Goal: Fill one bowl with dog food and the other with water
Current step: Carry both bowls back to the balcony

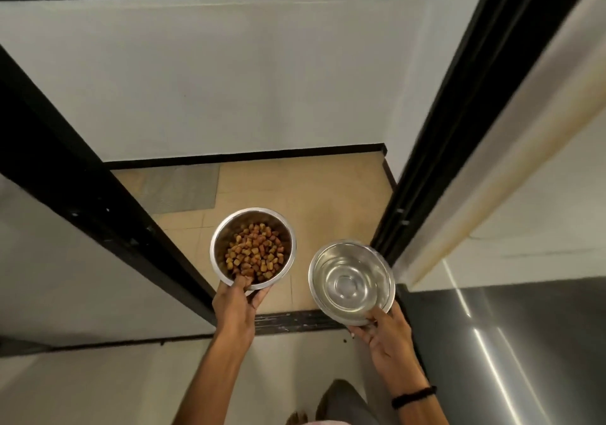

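— Bowls first: where are they?

— Left hand [233, 300] grips the round shiny steel bowl of brown dog-food kibble [253, 247] by its near rim, thumb hooked inside, fingers beneath. Right hand [382, 336] pinches the near rim of the wider, shallower steel bowl of clear water [351, 281]. Both bowls hang in the air over the threshold of the black-framed doorway [426, 149], above the beige tiled floor [305, 191].

— So both look filled. What's the step?

— Carrying them through and setting them down, I'd judge. Keep the water bowl level; a one-sided rim grip lets it tip, so move slowly and lower it flat. The kibble bowl forgives more.

— Where to put them?

— Possibly by the grey mat [183, 188] near the floor's far left corner.

— Any writing or brands?

— None readable; bowls are plain.
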